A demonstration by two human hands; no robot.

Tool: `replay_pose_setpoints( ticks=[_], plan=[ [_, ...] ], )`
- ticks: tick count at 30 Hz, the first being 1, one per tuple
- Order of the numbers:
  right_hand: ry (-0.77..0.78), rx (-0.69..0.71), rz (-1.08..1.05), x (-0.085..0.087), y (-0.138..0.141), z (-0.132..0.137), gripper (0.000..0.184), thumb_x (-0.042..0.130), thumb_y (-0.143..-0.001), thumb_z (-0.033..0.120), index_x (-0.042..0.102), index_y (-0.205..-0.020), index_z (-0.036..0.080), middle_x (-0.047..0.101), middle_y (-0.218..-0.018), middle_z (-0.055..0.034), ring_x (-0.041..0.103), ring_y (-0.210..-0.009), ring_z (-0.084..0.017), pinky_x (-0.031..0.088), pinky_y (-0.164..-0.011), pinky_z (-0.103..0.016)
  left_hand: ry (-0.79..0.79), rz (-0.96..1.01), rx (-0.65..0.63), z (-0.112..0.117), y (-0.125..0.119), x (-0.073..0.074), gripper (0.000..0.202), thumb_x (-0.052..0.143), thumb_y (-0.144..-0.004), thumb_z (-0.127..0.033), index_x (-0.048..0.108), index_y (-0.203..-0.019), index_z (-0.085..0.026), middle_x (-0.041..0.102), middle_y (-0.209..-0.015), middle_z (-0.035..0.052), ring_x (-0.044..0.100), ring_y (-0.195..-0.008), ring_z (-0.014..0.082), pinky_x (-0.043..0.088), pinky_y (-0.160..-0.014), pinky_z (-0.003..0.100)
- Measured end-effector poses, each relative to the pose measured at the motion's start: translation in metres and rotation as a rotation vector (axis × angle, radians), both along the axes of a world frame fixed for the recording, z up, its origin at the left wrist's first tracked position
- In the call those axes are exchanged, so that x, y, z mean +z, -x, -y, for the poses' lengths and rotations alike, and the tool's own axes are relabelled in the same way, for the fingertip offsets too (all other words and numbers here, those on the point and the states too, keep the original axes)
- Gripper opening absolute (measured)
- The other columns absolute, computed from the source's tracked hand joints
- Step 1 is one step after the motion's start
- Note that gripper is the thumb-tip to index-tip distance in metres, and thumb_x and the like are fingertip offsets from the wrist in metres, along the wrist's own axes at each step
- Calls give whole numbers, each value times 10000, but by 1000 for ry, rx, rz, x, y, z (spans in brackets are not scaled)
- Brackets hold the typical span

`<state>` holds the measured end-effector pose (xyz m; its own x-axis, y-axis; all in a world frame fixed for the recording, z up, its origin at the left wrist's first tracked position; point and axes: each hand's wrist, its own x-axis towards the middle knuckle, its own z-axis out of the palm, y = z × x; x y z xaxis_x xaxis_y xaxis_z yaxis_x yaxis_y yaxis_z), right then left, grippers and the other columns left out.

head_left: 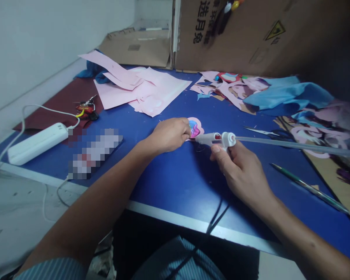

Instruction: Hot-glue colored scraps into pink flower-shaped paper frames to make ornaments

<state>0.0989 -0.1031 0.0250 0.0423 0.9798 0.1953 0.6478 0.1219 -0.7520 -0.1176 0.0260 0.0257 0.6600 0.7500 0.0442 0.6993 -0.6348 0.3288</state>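
"While this blue counter (175, 186) fills the view, what's the biggest thing around it?"

"Past its far edge stands a brown cardboard box (251, 35). On the counter's far side lie loose pink paper sheets (142, 91), with crumpled blue material (286, 93) to their right."

"And toward the left?"

"A white power strip (36, 144) with its cable, and a bunch of keys (86, 109) on a dark red mat (52, 105). A pixelated patch (95, 153) hides whatever lies near the strip."

"What about the hands?"

"Near the middle, the left hand (169, 136) has its grip clamped on a small pink paper cutout (196, 128) with blue and magenta on it. The right hand (239, 171) has its grip closed around a white hot glue gun (212, 139), a long clear glue stick (294, 144) running off to the right."

"Where's the nozzle (198, 139)?"

"Just beside the cutout, pointing left toward it. Whether they touch, I can't tell."
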Motion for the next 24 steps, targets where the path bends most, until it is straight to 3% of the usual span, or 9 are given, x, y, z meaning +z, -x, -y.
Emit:
replay_pose_setpoints(
  ticks=[24],
  plan=[
    [-7, 2, 22, -1, 0, 1, 505, 554, -1100, 694, 678, -897, 248, 624, -672, -7, 545, -583, -206, 371, -590, -348, 3, 8, -1, -1, 1, 0, 270, 613, -1044, -185, 876, -1016, -236, 821, -1224, 51, 752, -1081, 231, 545, -911, 335]
  ],
)
